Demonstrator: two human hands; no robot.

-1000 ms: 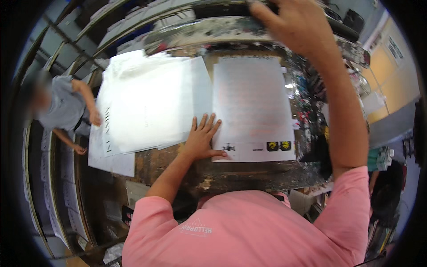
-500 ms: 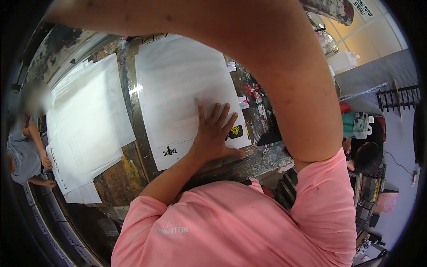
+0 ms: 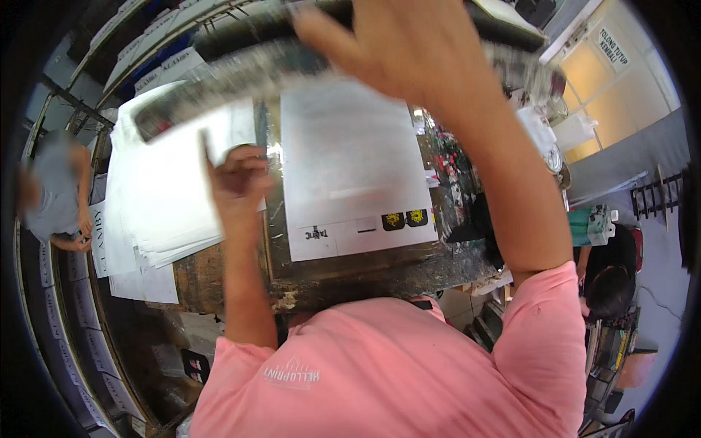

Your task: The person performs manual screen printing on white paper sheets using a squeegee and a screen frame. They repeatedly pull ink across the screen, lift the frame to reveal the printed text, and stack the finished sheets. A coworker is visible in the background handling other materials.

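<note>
A white sheet (image 3: 350,160) with small black prints and two black-and-yellow emblems along its near edge lies on the stained worktable (image 3: 336,274). Beyond it, smeared by motion, runs a long paint-stained bar (image 3: 212,87), like the edge of a printing screen frame. My left hand (image 3: 239,175) is raised over the left paper stack (image 3: 164,197), index finger stretched up, other fingers partly bent, nothing visible in it. High over the bar is my right hand (image 3: 412,51), thumb stretched out to the left. Its other fingers are cut off or blurred, so any grip is hidden.
Left of the table a person (image 3: 55,193) in grey stands by racks holding printed sheets (image 3: 77,314). A green jug (image 3: 590,225), white containers (image 3: 573,135) and another person (image 3: 610,281) are at the right. Paint blotches (image 3: 456,160) cover the table's right part.
My left hand has lifted off the white sheet and moved left. My right arm has drawn back, bringing the right hand into view. The stained bar now crosses above the papers.
</note>
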